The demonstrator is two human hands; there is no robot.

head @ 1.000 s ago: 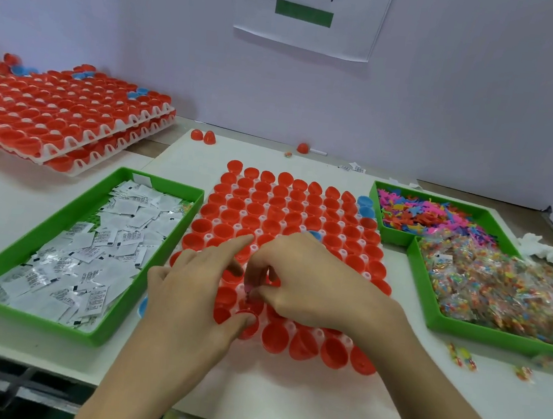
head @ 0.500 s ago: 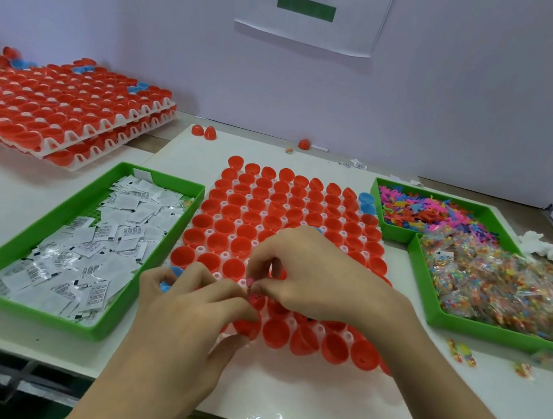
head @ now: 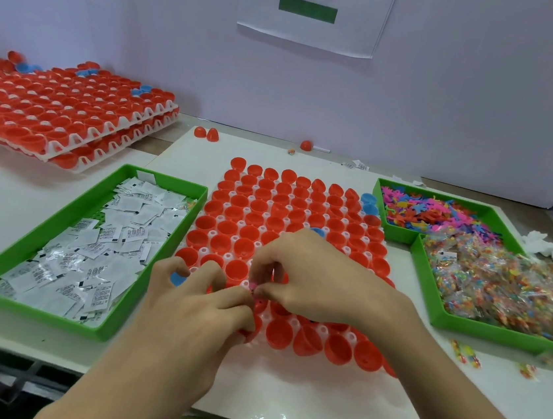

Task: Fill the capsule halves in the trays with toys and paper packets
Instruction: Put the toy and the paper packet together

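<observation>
A white tray of red capsule halves lies in the middle of the table. Both my hands hover over its near rows. My right hand pinches a small pink toy between thumb and forefinger. Beside it, touching those fingertips, my left hand has its fingers curled, and its palm side is hidden. A blue capsule half shows between the left fingers. White paper packets fill a green tray on the left.
On the right, one green tray holds coloured toys and another holds bagged toys. Stacked capsule trays sit back left. Loose red capsules lie behind; stray toy bags lie near right.
My left hand's forefinger and thumb have curled in, and the hand has drawn slightly back toward me. My right hand stays in place, pinching at the same spot.
</observation>
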